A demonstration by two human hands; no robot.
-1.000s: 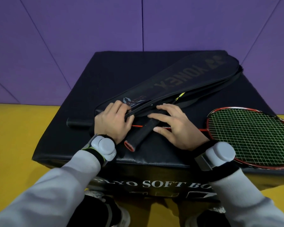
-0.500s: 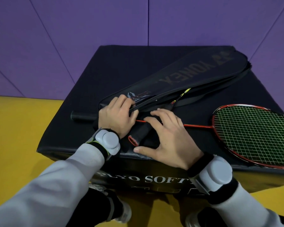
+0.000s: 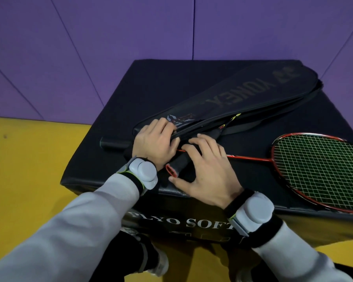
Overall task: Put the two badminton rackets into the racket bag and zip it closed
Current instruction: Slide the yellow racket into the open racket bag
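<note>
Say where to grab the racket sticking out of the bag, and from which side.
Take its black handle by the red butt cap, from the box's near edge: that end pokes out of the racket bag toward the person; its head is inside.

Bare box top [image 3: 151, 94] left of the racket bag [image 3: 243, 98]; red racket [image 3: 318, 169] across the right near corner.
</note>
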